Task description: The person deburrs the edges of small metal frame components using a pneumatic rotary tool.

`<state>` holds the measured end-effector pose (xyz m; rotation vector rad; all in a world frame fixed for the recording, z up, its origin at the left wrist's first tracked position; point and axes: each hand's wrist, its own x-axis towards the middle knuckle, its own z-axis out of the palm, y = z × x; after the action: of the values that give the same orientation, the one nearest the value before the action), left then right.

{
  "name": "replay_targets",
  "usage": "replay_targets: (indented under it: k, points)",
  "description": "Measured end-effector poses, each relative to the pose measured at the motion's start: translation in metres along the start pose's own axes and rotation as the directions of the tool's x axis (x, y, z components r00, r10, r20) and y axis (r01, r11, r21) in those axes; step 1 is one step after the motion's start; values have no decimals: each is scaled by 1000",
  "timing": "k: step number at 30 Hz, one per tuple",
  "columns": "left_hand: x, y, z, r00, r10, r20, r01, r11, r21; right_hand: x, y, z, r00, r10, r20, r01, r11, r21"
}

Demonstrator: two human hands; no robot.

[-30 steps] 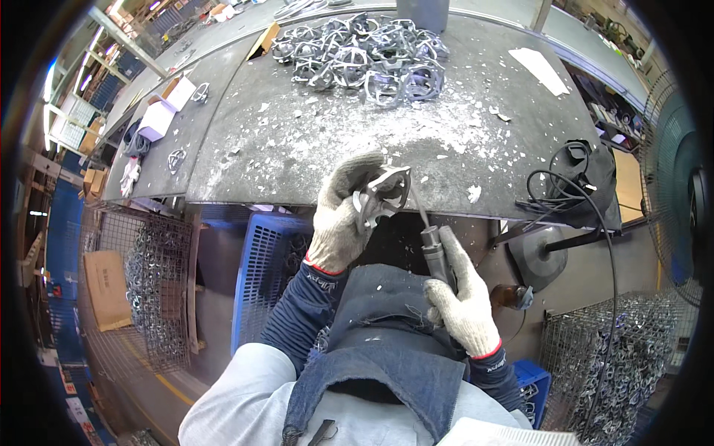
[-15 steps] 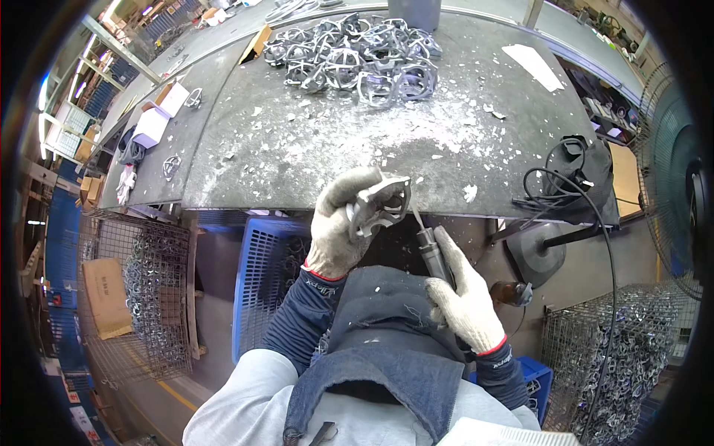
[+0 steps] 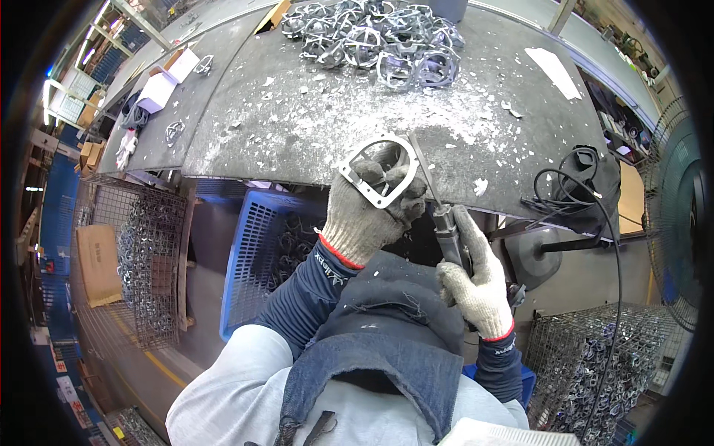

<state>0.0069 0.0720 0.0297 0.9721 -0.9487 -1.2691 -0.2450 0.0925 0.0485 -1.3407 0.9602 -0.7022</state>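
Gloves cover both hands. The left hand [image 3: 370, 212] is closed around a flat metal frame [image 3: 380, 170], a rounded, roughly triangular ring of pale cast metal, fingers curled through its opening and gripping its lower side. The frame is held tilted just at the near edge of the worktop [image 3: 297, 134], overlapping that edge in the view.

The right hand [image 3: 477, 286] is wrapped tight around the dark handle of a file [image 3: 439, 204], below the near edge of the worktop. The thin blade of the file runs up and to the left from the fist and meets the right side of the frame; whether it presses on the metal cannot be told.

On the worktop, pale chips and dust lie scattered across the middle and toward the near edge. A heap of similar frames [image 3: 375, 37] sits at the far edge. A strip of white paper [image 3: 553, 72] lies near the far right corner, and small white boxes [image 3: 167, 78] stand at the left end. A coil of black cable [image 3: 576, 178] hangs off the near right corner.

Under the worktop, a blue plastic crate [image 3: 256, 253] holds more metal parts. A wire basket [image 3: 141, 260] to its left is also filled with them, and another wire basket [image 3: 595, 364] stands at the lower right.
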Motion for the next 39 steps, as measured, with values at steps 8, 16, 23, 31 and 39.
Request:
replay_targets:
  k: [8,16,23,31,39]
  points:
    - [7,-10,7,961,-275,-17,157,598,-786,-12,10,5,965,-200,172,236,945,-226]
    - [9,10,23,795,-589,-147,174,453,-875,-16,22,0,925,-367,101,379,913,-154]
    - [-3,2,15,913,-394,109,301,468,-831,2,20,-8,961,-272,-50,238,907,-347]
    - [21,13,21,801,-565,-195,129,482,-867,-5,35,-3,976,-141,-164,110,977,-185]
    - [-4,11,30,928,196,-318,78,730,678,-15,25,22,920,-389,-45,319,810,-492]
